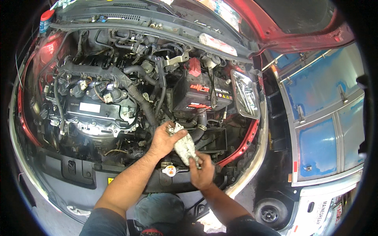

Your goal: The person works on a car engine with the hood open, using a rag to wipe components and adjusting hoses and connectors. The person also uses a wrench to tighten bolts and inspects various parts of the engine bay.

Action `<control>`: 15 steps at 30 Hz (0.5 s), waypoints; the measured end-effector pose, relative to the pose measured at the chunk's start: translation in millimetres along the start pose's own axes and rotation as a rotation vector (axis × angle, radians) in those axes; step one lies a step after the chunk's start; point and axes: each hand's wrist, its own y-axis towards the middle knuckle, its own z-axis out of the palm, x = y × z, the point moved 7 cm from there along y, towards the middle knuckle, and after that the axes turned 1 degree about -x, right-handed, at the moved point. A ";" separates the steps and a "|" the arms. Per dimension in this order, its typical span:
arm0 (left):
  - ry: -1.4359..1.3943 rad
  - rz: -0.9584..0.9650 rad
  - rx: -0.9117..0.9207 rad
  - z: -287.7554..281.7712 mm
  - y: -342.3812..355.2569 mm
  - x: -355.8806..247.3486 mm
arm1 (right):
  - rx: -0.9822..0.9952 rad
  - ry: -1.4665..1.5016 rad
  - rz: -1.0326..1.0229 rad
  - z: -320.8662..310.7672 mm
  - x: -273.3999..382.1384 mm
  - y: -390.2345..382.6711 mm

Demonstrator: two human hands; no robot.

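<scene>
Over the front of the engine bay, both my hands grip a whitish rag (184, 148) smudged with dark dirt, bunched into a long bundle. My left hand (163, 139) is closed around its upper end, thumb lying across it. The fingers of my right hand (202, 173) pinch the lower end. Just below the rag is a round radiator cap (170, 170) with a white top. A black open box-shaped housing (216, 141) and a curved hose (201, 131) are behind and to the right of the rag. Whatever the folds may wrap is hidden.
Left of my hands is the engine (94, 114); behind them stands a black battery (183, 92) with a red terminal cover (195, 67). A metal tray (249, 115) of tools rests at the right. The raised red hood (307, 39) overhangs the upper right, near a blue-panelled truck (323, 90).
</scene>
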 end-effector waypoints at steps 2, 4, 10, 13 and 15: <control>-0.130 0.026 0.032 -5.2 3.0 -6.3 | 0.072 0.262 0.195 17.0 -14.1 -3.9; -0.067 0.064 0.053 -9.2 2.3 -11.7 | 0.135 0.405 0.221 22.8 -21.0 2.4; 0.208 0.161 0.374 16.7 -12.7 -1.7 | 0.310 0.486 0.472 14.9 -46.7 29.2; 0.045 0.186 0.452 19.3 -9.7 0.0 | -0.099 0.495 0.446 -13.3 -45.4 51.7; -0.254 0.103 0.517 23.8 -9.3 -0.7 | -0.344 0.567 0.427 -29.4 -42.0 62.0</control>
